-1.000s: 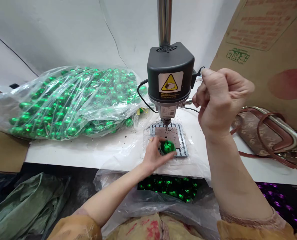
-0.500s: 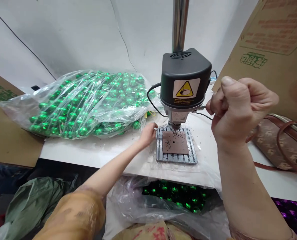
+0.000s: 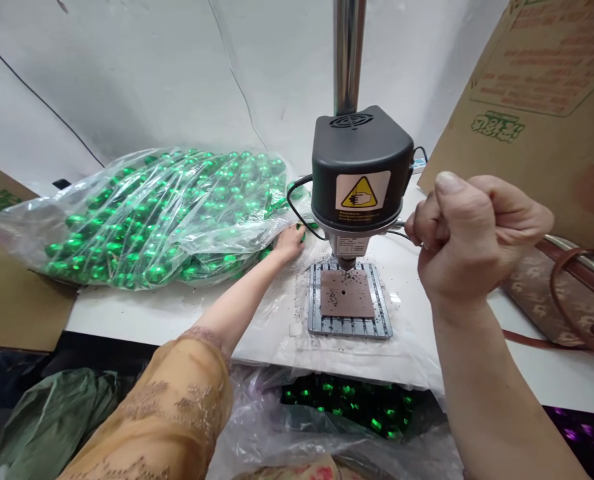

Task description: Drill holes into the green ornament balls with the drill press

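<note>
Bag [image 3: 37, 220] full of green balls [image 3: 153, 272]

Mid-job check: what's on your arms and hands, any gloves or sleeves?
No gloves: left hand and right hand are bare. The left arm wears a tan, sheer lace sleeve with embroidered patterning, ending short of the wrist. The right forearm shows no sleeve.

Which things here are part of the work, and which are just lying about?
In use: bench drill, its lever gripped by the right hand, slotted drill table, bag of green baubles at the left hand, second bag of green baubles below.
Lying about: brown handbag, cardboard box, crumpled green bag, purple baubles.
</note>
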The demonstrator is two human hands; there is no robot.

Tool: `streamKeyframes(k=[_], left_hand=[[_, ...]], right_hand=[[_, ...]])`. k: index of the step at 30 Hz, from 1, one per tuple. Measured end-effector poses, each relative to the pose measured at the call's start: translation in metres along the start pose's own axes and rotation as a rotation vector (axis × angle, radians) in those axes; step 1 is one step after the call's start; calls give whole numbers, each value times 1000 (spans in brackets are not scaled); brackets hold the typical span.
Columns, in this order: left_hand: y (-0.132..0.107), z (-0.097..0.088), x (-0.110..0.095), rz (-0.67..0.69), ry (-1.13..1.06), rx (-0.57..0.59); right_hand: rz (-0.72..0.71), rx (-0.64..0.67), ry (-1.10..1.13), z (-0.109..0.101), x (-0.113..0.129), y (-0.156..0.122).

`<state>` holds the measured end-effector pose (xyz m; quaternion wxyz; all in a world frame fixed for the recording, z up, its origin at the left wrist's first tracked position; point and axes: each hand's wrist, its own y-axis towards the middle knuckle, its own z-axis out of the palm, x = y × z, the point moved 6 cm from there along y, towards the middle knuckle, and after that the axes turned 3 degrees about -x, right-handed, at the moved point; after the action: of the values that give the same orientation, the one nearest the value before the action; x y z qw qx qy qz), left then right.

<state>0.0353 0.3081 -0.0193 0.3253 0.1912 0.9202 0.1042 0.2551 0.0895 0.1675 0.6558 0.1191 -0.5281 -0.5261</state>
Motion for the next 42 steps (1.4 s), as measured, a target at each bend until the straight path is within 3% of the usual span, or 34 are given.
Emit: streamKeyframes(k=[2, 7, 11, 18, 23, 32, 37, 42], left_hand=[[-14, -2, -4, -53, -170, 4], [-72, -3, -17, -347, -989, 117], [-107, -1, -33, -463, -1240, 147], [-120, 16, -54, -310, -1104, 26], [-120, 31, -59, -254, -1001, 107], [-125, 33, -71, -71, -771, 113], [-135, 34, -81, -1, -767, 103], [-143, 38, -88, -48, -839, 106]], right_hand=[[18, 15, 7, 0, -1, 0], [-38, 18, 13, 1, -1, 0], [-54, 22, -24, 1, -2, -1], [-28, 29, 59, 0, -4, 1], [-40, 46, 45, 1, -5, 1], [0, 18, -28, -1, -8, -1], [-31, 61, -30, -2, -9, -3], [-46, 58, -134, -3, -11, -4]])
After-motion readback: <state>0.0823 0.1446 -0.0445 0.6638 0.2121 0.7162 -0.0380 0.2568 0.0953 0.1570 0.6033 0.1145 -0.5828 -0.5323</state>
